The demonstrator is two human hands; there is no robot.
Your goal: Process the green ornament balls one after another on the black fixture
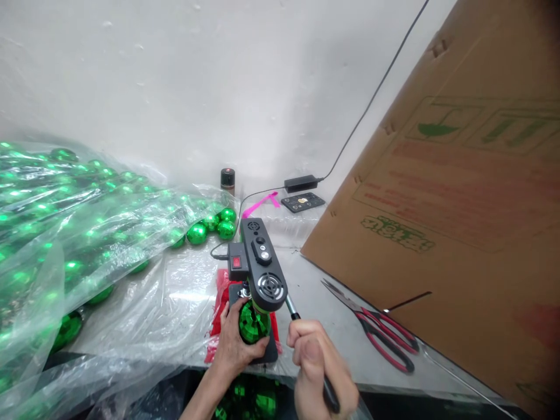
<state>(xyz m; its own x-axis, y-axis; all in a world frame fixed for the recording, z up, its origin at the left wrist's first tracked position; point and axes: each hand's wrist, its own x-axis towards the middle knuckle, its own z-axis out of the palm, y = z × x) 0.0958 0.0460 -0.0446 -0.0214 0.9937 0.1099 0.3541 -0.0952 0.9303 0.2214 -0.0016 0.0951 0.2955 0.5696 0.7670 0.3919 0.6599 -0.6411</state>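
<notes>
Ball: a green faceted ball (252,324) sits on the base of the small black press (261,265), right under its head.
Left hand: my left hand (234,344) cups the ball from the left and below, fingers wrapped against it, holding it in place.
Right hand: my right hand (321,364) is closed in a fist round the press lever (292,309), just right of the ball.
Progress: I judge this ball is mid-step, seated but not yet let go; the lever is gripped.
Left to do: a big clear bag of green balls (65,227) lies to my left, so many seem to be waiting.
Nearby: scissors (376,329) lie right of the press, beside a cardboard box (459,192).
</notes>
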